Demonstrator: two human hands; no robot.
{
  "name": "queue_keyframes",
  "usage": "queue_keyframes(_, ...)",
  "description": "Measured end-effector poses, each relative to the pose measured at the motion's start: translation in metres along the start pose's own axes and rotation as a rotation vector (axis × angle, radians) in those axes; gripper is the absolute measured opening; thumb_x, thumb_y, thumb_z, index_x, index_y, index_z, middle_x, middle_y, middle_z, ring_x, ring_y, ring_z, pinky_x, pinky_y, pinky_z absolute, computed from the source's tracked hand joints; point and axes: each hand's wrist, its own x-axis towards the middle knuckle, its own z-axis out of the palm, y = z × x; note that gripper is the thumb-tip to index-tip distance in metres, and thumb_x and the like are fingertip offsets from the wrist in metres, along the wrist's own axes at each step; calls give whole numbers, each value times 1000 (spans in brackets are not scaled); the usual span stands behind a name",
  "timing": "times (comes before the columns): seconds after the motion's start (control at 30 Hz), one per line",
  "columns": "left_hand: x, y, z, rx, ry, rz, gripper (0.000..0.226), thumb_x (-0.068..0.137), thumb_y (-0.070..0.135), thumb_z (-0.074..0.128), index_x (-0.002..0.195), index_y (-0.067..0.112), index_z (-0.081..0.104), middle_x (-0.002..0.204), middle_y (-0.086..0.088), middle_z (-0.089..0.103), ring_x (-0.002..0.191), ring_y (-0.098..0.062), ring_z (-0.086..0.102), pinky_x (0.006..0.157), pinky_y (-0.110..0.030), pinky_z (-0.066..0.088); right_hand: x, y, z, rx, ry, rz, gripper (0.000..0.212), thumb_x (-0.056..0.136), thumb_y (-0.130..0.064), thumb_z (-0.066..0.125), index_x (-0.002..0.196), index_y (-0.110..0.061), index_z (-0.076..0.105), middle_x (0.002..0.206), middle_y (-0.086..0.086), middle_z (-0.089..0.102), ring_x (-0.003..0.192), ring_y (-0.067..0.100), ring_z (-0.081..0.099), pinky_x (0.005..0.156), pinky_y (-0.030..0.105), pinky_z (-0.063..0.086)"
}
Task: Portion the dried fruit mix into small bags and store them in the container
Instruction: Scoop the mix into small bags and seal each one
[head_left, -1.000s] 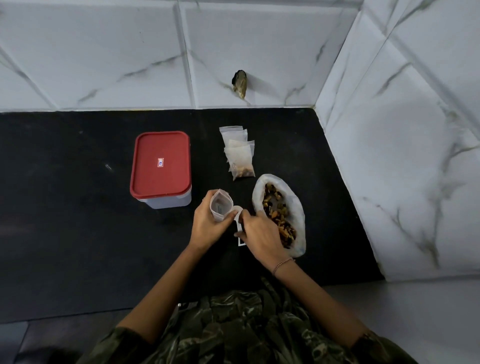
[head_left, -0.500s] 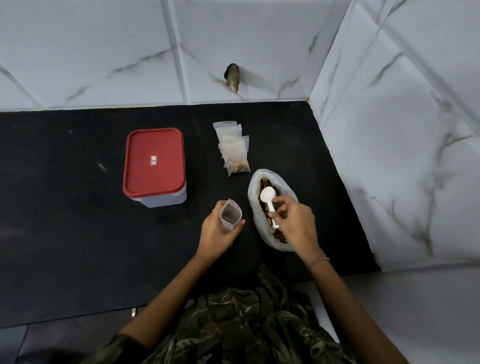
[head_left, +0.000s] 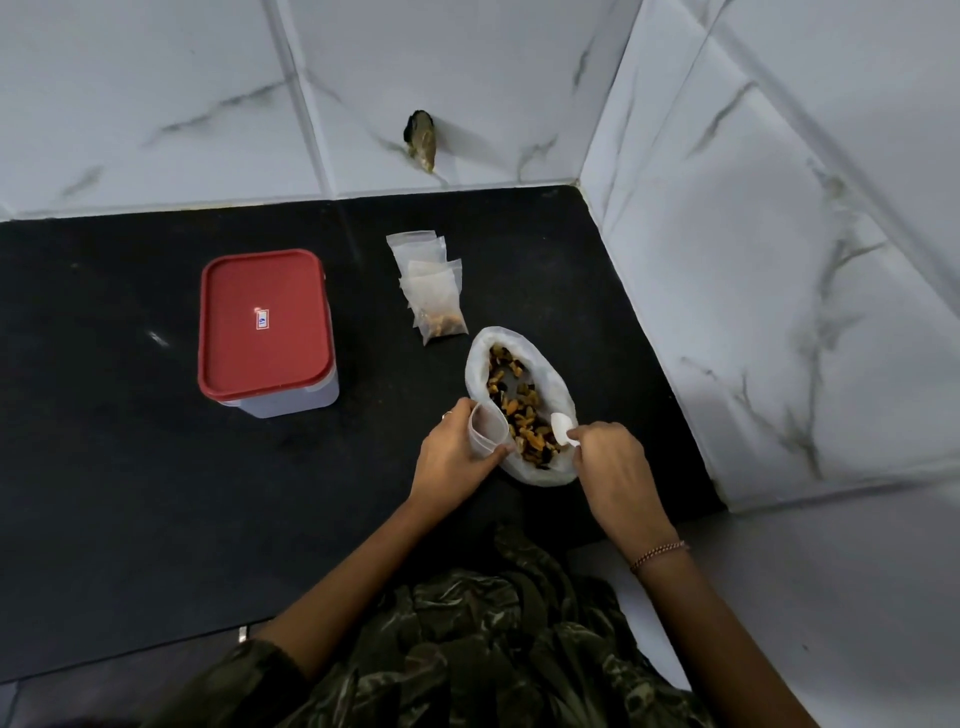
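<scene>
Early days on this one, going by the layout. Counting just one filled little zip bag (head_left: 441, 319) so far, lying on the matte black countertop (head_left: 156, 493) at the near end of a short overlapping row of flat empty clear bags (head_left: 418, 249), just beyond the big bag. Nothing visibly stored yet. Seeing the rectangular white plastic container with the red lid (head_left: 265, 322) sitting shut well off to the left, contents hidden. So plenty left: fill, seal, repeat, then pop the lid and load up.

Mid-scoop, at a guess. Got the left hand (head_left: 452, 457) curled round a small clear plastic bag (head_left: 487, 428), holding it right up against the near left rim of the large crumpled white plastic bag (head_left: 478, 364) of brown, yellow and dark dried fruit mix (head_left: 517, 410). Pinching the handle of a small white plastic spoon (head_left: 561, 428) in the right hand (head_left: 613, 467), fingers closed on it, bowl at the near right edge of the fruit.

Orientation-wise: holding the small bag roughly upright, mouth open and facing up, tipped a bit toward the fruit. Reading the big bag's long axis as running away from the body, leaning slightly left at the far end, mouth gaping upward. Can't make out any fruit in the small bag yet
</scene>
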Motion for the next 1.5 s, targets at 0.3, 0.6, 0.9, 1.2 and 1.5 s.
queue_keyframes(0.3,2,4,7,-41,-31,-12,35,77,25,77,101,17,53,98,4,61,88,-7,57,69,-10,42,24,-23,7,156,-139,64,26,93,-9,49,118,-8,53,117,9,57,107,22,51,83,25,41)
queue_keyframes(0.6,3,1,6,-144,-23,-7,33,77,19,78,102,16,57,99,5,64,90,-4,61,76,-9,48,44,10,16,654,-55,154,25,93,-4,51,112,-5,66,115,7,64,93,14,65,85,26,53)
queue_keyframes(0.9,6,2,8,-144,-29,-9,30,77,17,77,95,25,54,92,11,61,85,-2,60,71,-8,47,55,15,15,839,-124,263,26,95,-4,46,106,-8,70,94,7,70,79,10,66,77,23,54)
queue_keyframes(1.2,10,-1,8,-145,-52,-3,26,79,12,74,97,20,58,94,7,64,88,-6,62,74,-21,52,62,20,18,1038,-237,302,23,96,-4,48,108,-2,68,99,10,70,71,6,65,65,14,53)
queue_keyframes(1.5,9,0,5,-136,-72,-17,29,79,10,73,97,23,56,94,10,62,90,-6,60,74,-17,49,55,26,19,1352,-287,419,24,96,4,43,112,10,61,84,11,65,75,13,62,60,13,53)
